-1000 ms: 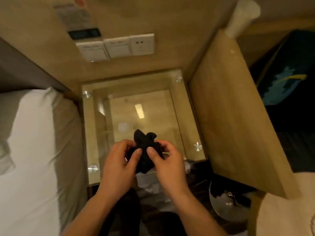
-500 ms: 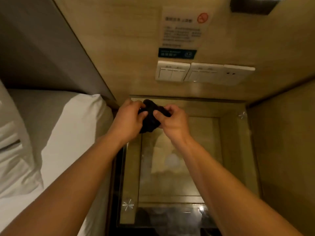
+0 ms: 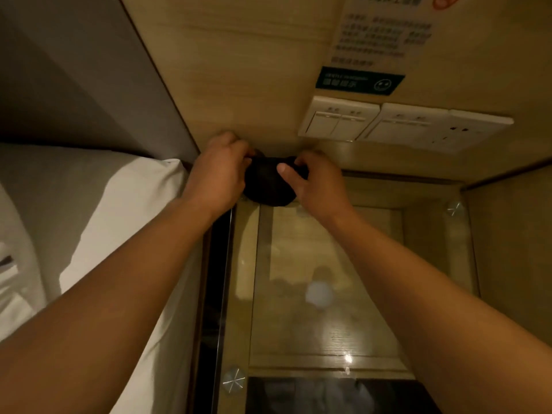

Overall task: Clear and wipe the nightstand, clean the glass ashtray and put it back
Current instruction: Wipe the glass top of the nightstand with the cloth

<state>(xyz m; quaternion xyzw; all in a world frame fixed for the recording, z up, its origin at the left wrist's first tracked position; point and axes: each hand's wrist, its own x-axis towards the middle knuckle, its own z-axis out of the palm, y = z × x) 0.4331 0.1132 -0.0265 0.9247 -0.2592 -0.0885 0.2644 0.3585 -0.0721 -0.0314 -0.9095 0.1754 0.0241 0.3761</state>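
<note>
A dark bunched cloth (image 3: pixel 267 186) sits at the far left corner of the glass-topped nightstand (image 3: pixel 328 294), against the wooden wall. My left hand (image 3: pixel 221 171) grips its left side with curled fingers. My right hand (image 3: pixel 316 180) holds its right side, thumb pressed on top. Both arms reach forward over the glass. The cloth's lower edge touches the glass top. No ashtray is in view.
A white pillow and bed (image 3: pixel 89 234) lie to the left of the nightstand. Light switches (image 3: pixel 340 121) and a socket (image 3: pixel 460 132) are on the wall above. A wooden side panel (image 3: pixel 513 234) borders the right. A round metal standoff (image 3: pixel 234 380) marks the near left corner.
Both hands have carried the cloth from the near edge of the nightstand to its far left corner, down onto the glass. The camera has moved closer to the wall.
</note>
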